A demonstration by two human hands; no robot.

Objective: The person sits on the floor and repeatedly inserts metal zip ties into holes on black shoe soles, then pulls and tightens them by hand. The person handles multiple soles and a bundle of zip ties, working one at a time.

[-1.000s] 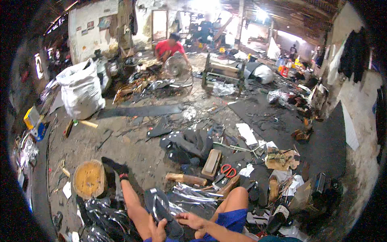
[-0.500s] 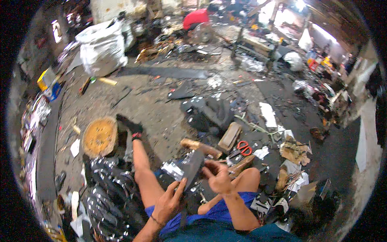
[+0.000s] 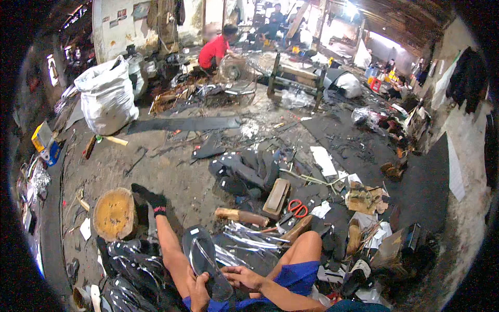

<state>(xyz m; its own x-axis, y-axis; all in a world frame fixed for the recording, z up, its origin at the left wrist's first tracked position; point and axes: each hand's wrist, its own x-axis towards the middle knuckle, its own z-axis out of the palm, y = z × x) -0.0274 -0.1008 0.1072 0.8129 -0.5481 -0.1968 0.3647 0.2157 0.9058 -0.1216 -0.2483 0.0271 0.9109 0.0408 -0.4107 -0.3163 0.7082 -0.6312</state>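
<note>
A black flip-flop [image 3: 193, 244] with a shiny thin strap lies tilted over my lap, its top face upward. My left hand [image 3: 199, 292] grips it near one end, thumb on top. My right hand [image 3: 244, 278] is closed at its right edge, fingertips against the sole and partly hidden. Beyond the flip-flop, shiny strap strips [image 3: 254, 240] are heaped between my legs. Farther out lie a wooden stick [image 3: 242, 216], a rectangular block [image 3: 276, 196] and scissors with orange handles [image 3: 298, 209].
A round wooden stump [image 3: 113, 214] stands left of my outstretched leg. Glossy black pieces [image 3: 127, 281] pile at lower left; dark soles [image 3: 244, 170] lie ahead. Cardboard scraps [image 3: 367, 197] litter the right. Farther off are a white sack [image 3: 106, 96] and a crouching person in red [image 3: 214, 52].
The view has tilted up, showing more of the room. The flip-flop has turned from nearly edge-on to show its top face. Both hands have come closer together at its near end.
</note>
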